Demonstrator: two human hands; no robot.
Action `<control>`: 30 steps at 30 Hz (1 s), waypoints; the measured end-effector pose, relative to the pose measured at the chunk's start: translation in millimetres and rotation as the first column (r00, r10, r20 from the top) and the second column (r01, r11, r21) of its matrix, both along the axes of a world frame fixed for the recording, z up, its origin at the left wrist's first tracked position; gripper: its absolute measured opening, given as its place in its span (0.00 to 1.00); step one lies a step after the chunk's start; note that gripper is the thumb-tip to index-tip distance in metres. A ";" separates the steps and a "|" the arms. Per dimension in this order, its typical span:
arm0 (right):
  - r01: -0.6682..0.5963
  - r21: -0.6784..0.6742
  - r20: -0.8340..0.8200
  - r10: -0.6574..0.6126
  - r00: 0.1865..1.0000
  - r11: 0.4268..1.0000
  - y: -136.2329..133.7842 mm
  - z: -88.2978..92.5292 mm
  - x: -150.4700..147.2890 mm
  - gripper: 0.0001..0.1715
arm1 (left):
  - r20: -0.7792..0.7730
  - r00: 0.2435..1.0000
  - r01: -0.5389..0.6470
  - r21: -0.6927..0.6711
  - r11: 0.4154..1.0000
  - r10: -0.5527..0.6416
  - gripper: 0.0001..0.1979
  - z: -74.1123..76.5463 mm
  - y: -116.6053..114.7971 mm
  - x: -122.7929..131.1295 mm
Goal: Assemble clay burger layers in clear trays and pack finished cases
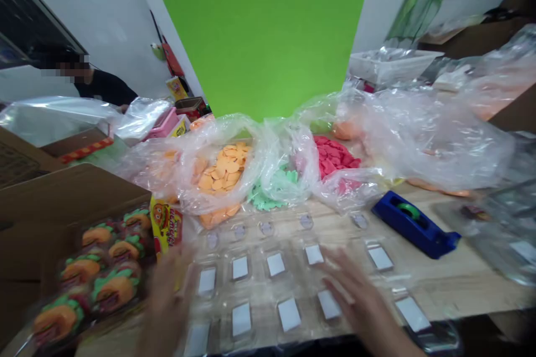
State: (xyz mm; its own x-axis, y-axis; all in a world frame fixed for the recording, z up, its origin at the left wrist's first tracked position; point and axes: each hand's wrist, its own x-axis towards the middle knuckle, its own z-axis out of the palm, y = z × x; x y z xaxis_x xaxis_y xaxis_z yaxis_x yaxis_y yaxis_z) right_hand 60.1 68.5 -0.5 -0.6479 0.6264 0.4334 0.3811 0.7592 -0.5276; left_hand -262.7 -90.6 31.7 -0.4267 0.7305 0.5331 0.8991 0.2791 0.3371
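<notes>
Over the wooden table [452, 284], my right hand [355, 293] hovers above the clear plastic trays, fingers stretched out and apart. Its fingertips are nearest to a white card [329, 304]; whether they touch it I cannot tell. My left hand [167, 284] is smeared by motion at the left end of the trays, its fingers unclear. Just beyond it stands a red and yellow printed card [166, 226] with a burger picture. Rows of clear trays, each with a white card [240, 268] in it, lie between and around my hands.
Burger-shaped toys [115, 290] fill a cardboard box [62, 201] on the left. Plastic bags hold orange pieces [224, 170], green pieces [268, 187] and red pieces [335, 156]. A blue tape dispenser [414, 223] lies at right; a green board [268, 33] stands behind. A person [104, 86] is at far left.
</notes>
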 end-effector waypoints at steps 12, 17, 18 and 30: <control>0.340 -0.199 0.382 -0.247 0.890 0.919 45.1 -53.9 120.3 0.21 | 0.036 0.875 0.459 -0.383 0.802 -0.483 0.23 -57.8 111.2 186.1; 0.340 -0.294 0.377 -0.218 0.900 0.893 26.7 -45.0 84.6 0.19 | -0.021 0.892 0.394 -0.452 0.800 -0.451 0.13 -70.0 103.0 167.6; 0.328 -0.306 0.366 -0.207 0.907 0.894 23.8 -42.5 79.8 0.19 | -0.035 0.896 0.379 -0.461 0.803 -0.443 0.13 -71.1 99.8 163.5; 0.188 -0.359 0.279 -0.087 0.956 0.914 29.4 -32.9 66.6 0.23 | -0.007 0.919 0.361 -0.385 0.849 -0.394 0.18 -70.2 88.8 170.3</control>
